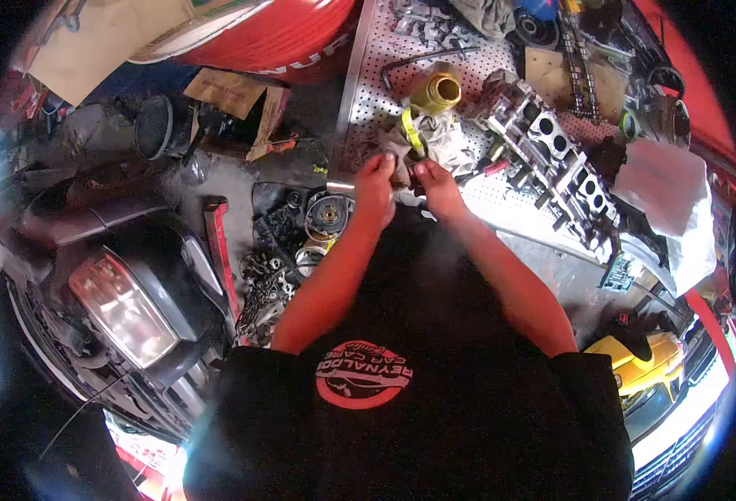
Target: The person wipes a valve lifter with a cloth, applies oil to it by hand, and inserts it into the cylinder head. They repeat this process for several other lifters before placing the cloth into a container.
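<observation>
My left hand [376, 188] and my right hand [437, 190] are close together at the near edge of a perforated metal bench top [376, 75]. Both have their fingers closed on a crumpled grey-brown rag [402, 154], which stretches between them. Just beyond lies pale crumpled cloth [447, 144], with a bright yellow strip [412, 129] across it. Past that, a gold-yellow container [436, 90] lies with its round opening toward me. To the right of my right hand rests a metal engine cylinder head [551, 154].
Metal parts [435, 29] and camshafts [581, 75] lie farther back on the bench. Plastic sheeting [668, 188] covers its right side. Loose engine parts [268, 288] sit low on the left, beside a car front with a headlight [126, 305]. An open cardboard box [238, 108] stands behind.
</observation>
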### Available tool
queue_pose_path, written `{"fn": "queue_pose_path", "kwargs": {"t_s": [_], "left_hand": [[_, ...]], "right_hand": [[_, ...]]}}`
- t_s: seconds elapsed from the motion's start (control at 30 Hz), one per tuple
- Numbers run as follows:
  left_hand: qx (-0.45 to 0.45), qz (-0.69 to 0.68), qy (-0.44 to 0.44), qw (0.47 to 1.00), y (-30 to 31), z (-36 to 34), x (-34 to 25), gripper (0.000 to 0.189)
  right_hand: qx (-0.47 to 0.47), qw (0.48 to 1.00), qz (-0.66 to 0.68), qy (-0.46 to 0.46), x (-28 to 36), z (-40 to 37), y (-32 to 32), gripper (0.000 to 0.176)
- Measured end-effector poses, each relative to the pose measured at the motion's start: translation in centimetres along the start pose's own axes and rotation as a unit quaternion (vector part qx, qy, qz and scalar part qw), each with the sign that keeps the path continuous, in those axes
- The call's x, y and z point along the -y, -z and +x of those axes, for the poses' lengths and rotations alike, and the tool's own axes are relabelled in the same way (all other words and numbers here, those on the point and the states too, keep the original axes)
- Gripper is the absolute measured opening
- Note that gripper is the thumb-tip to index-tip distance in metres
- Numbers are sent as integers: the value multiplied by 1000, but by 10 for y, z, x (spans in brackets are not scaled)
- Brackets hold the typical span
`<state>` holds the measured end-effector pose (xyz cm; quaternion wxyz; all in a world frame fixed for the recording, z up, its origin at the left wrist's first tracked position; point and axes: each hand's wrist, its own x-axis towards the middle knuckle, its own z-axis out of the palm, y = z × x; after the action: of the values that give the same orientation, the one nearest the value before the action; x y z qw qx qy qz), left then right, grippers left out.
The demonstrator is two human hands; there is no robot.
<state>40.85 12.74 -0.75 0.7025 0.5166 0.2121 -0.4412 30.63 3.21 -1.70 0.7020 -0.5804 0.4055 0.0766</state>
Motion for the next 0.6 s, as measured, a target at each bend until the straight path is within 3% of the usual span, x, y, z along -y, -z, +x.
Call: {"fn": "queue_pose_path", "kwargs": {"t_s": [0.07, 0.1, 0.17, 0.2, 0.3, 0.37, 0.4, 0.47, 0.5, 0.53, 0.57, 0.6], "left_hand": [[54, -4, 51, 997, 9, -8, -11, 10], [76, 61, 20, 995, 8, -2, -7, 10], [105, 191, -33, 975, 8, -4, 5, 11], [119, 139, -6, 983, 4, -4, -2, 12], [46, 212, 0, 976, 4, 1, 1, 19], [24, 102, 16, 994, 23, 27, 22, 13], [30, 69, 29, 997, 22, 36, 16, 12], [11, -14, 90, 996, 28, 38, 11, 8], [39, -55, 72, 995, 28, 39, 2, 9], [64, -96, 59, 992, 30, 33, -4, 10], [89, -138, 47, 985, 30, 26, -6, 11], [109, -69, 8, 992, 26, 25, -1, 18]], "right_hand": [[-43, 988, -109, 104, -9, -7, 3, 29], [-61, 971, -164, 162, -16, -3, 3, 30], [-25, 981, -90, 167, -56, 14, -2, 36], [4, 986, -67, 154, -40, 10, -2, 38], [2, 971, -139, 195, -6, 1, 0, 24], [-20, 918, -267, 293, 0, -3, -6, 25], [-54, 901, -262, 341, 2, -2, -18, 18], [-12, 989, -97, 115, 8, -7, -12, 16], [8, 1000, -12, 1, 14, -4, -9, 15], [-37, 965, 253, -63, 15, -1, -11, 17], [-15, 911, 408, -57, 11, 5, -5, 26], [-33, 910, 402, -99, 24, 3, -5, 30]]}}
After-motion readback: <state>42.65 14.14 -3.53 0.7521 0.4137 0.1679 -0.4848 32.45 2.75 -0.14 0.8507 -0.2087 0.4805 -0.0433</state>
